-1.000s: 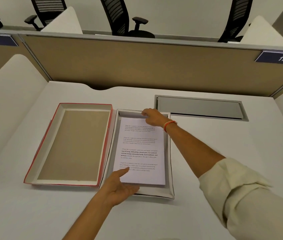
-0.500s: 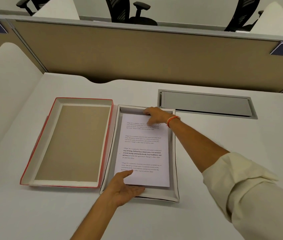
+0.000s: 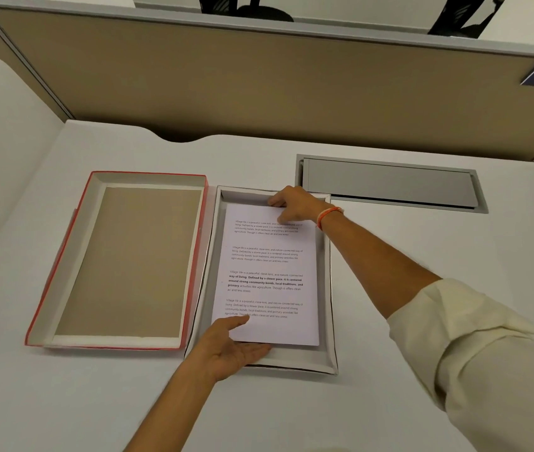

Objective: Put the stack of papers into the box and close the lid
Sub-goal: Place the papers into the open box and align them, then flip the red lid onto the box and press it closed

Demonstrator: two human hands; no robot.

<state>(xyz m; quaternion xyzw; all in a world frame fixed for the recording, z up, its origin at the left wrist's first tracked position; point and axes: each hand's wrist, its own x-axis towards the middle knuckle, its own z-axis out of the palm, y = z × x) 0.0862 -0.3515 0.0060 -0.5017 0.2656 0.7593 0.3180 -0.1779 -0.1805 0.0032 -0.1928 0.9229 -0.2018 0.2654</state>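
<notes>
Leftmost, we see the lid (image 3: 122,262) lying upturned on the white worktop (image 3: 63,402), just left of the box (image 3: 327,321) and touching it: red-edged, white-walled, with a matte brown card floor. It looks light and fairly stiff; we judge a grip on its two long walls would carry it over without twisting.

Our left hand (image 3: 229,350) sits at the box's near-left corner, thumb on top of the stack of papers (image 3: 269,282) and fingers (image 3: 256,349) under its near edge, pinching it loosely. The stack lies inside the box, nearly flat, printed side up. It is thin, floppy and slick, so sheets could fan out; holding both short ends suits it.

Our right hand (image 3: 295,205), at the box's far end, pinches the stack's far edge, fingers curled together.
</notes>
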